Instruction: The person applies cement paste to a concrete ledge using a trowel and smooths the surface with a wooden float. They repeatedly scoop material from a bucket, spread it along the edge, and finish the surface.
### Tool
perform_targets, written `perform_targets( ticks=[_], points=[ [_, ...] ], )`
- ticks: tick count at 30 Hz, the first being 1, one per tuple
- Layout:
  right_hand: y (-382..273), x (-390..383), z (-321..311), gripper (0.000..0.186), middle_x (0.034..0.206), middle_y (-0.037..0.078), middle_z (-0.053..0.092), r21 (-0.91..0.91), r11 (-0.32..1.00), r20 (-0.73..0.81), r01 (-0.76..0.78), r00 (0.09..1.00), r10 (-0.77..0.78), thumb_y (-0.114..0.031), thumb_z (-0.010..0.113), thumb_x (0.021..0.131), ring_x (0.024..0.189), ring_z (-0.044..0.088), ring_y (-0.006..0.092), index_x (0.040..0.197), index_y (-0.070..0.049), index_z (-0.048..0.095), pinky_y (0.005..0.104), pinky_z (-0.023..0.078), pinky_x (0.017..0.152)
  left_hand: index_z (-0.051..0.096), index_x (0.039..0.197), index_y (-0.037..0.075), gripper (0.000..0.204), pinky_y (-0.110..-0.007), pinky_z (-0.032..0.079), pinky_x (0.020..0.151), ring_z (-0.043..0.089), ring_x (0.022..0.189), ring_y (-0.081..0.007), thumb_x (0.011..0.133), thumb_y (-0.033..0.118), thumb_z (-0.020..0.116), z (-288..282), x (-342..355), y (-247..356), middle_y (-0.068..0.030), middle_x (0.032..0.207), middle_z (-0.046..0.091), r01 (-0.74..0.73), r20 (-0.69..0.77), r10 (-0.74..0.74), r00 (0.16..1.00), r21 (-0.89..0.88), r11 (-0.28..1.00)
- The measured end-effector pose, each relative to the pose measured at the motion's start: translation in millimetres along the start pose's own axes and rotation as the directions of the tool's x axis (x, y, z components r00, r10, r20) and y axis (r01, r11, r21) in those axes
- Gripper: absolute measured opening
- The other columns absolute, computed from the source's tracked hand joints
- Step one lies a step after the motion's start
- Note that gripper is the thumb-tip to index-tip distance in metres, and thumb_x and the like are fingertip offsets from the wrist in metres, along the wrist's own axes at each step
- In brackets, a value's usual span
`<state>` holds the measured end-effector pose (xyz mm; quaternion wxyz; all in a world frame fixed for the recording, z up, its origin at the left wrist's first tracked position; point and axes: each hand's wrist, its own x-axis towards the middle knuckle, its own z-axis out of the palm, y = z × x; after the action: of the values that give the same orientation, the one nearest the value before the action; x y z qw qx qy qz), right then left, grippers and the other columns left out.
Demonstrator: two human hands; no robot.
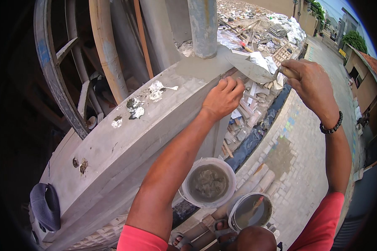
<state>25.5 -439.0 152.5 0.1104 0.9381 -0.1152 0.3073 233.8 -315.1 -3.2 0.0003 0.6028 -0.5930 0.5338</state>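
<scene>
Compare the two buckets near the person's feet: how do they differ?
The left bucket holds lumpy grey paste; the right bucket holds smoother, watery-looking grey liquid. A red-marked tool sits in the right bucket; none shows in the left bucket. Both are round and open-topped.

Opened beyond the fingers [229, 82] onto a rubble-strewn lot [259, 32] backed by a tan wall [276, 6]; ran, right of the fingers, along a grey street [338, 62] past a low building [366, 88]; darkened, left of the fingers, behind a ladder-like frame [46, 58]; lay in daylight under blue sky [331, 7].
</scene>
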Motion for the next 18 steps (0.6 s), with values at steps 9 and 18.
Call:
perform_targets(
  ticks=[9, 18],
  points=[
    [-1.7, 40.8, 28.9, 0.023, 0.089, 0.014, 0.068, -0.009, 0.999, 0.06, 0.035, 0.998, -0.034, -0.009, 0.063, 0.078, 0.086, 0.065, 0.0329, 0.101, -0.01, 0.068, 0.0439, 0.051, 0.077, 0.064, 0.11, 0.006, 0.032, -0.035, 0.041, 0.082, 0.05, 0.102, -0.0258, 0.083, 0.02, 0.057, -0.4, 2.5, -0.1, -0.0072, 0.115, 0.053, 0.006, -0.001, -0.006, 1.0, -0.007, 1.0],
    [-0.2, 41.8, 35.5, 0.032, 0.094, 0.015, 0.069, 0.02, 1.0, 0.123, 0.005, 0.992, -0.008, -0.005, 0.069, 0.073, 0.089, 0.065, 0.0324, 0.105, -0.007, 0.068, 0.0423, 0.051, 0.08, 0.064, 0.107, 0.005, 0.028, -0.034, 0.041, 0.082, 0.049, 0.102, -0.0254, 0.085, 0.02, 0.058, 1.6, 1.9, -0.1, -0.0066, 0.114, 0.053, 0.0, 0.012, 0.0, 1.0, -0.005, 1.0]
  ],
)
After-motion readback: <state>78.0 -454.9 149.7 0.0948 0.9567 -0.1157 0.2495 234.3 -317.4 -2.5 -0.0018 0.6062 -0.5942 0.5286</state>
